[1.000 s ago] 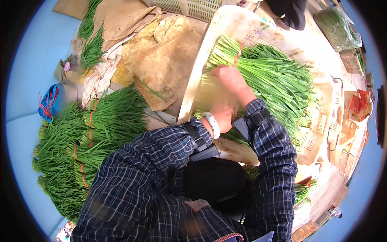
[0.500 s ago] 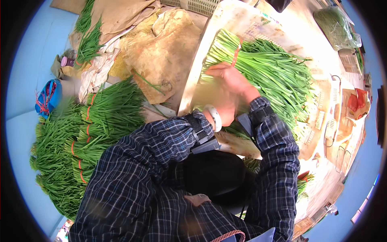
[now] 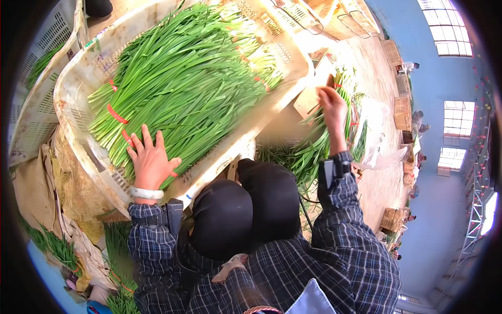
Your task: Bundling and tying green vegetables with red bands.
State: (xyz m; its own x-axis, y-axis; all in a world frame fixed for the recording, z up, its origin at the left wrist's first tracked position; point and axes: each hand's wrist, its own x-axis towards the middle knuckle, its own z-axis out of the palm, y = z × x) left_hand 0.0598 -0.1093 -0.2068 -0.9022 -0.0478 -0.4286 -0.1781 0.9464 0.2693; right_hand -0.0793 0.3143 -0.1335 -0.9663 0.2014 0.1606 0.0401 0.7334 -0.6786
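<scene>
A large white plastic crate (image 3: 256, 121) in front of me holds several bundles of green chives (image 3: 193, 83), with pale stem ends and red bands (image 3: 117, 114). My left hand (image 3: 150, 161) lies on the nearest bundle at the crate's left, its fingers spread beside a red band. Out to the right, beyond the crate, my right hand (image 3: 333, 114) is raised with the fingers curled together. It is close to more chives (image 3: 308, 157) with red bands, standing by a plastic bag. What the right fingers hold, if anything, is too small to make out.
Another white crate (image 3: 39, 118) stands at the far left. Brown sacking (image 3: 73, 193) and more chive bundles (image 3: 52, 243) lie on the floor at lower left. A clear plastic bag (image 3: 379, 138) is right of my right hand. Other people and stacked crates (image 3: 395, 219) line the right wall.
My view has turned to the right. Both hands were together at a banded bundle in the crate; now the left rests spread on chives and the right has moved out to the right.
</scene>
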